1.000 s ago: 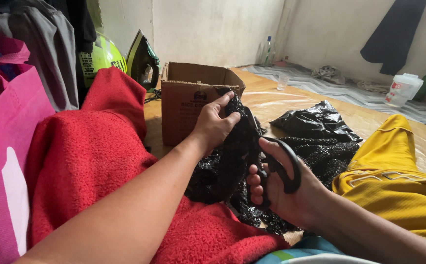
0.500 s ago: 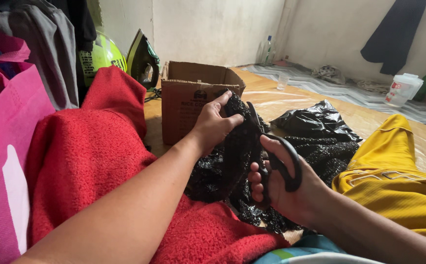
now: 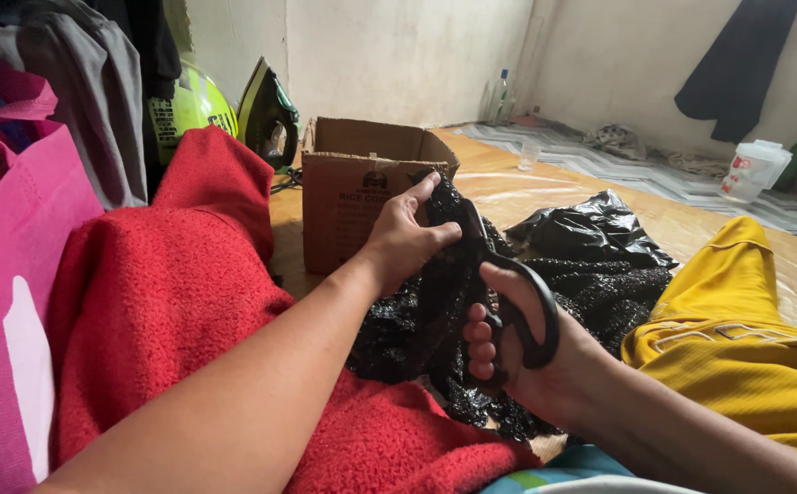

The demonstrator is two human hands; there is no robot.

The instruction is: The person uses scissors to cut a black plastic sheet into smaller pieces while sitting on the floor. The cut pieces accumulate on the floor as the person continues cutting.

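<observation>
Black sparkly fabric point(image 3: 417, 311) is gathered between both hands, bunched up off the red fleece cloth point(image 3: 170, 293) that lies under and to the left of the left forearm. The left hand point(image 3: 403, 240) is closed on the upper fold of the fabric, thumb on the near side and fingers stretched over the top, pinching the fold upright. The right hand point(image 3: 517, 352) sits just below and to the right of it, clamped on a pair of black-handled scissors point(image 3: 508, 302): the thumb passes through the upper loop and the fingers curl through the lower one. The blades run up from the right hand toward the left hand and lie against the held fold; whether the blades are parted or shut cannot be told, as they merge with the dark fabric.

Directly beyond the left hand stands an open cardboard box point(image 3: 353, 183), its flap near the fingertips. Beyond the right hand lies a crumpled black plastic bag point(image 3: 591, 229) on the floor, with more of the sparkly fabric spread beneath it. To the right of the right forearm rests yellow clothing point(image 3: 737, 338). Far to the left of the left arm is a pink bag point(image 3: 5, 274). Behind the box, leaning by the wall, are a clothes iron point(image 3: 266, 110) and a bright green helmet point(image 3: 193, 105).
</observation>
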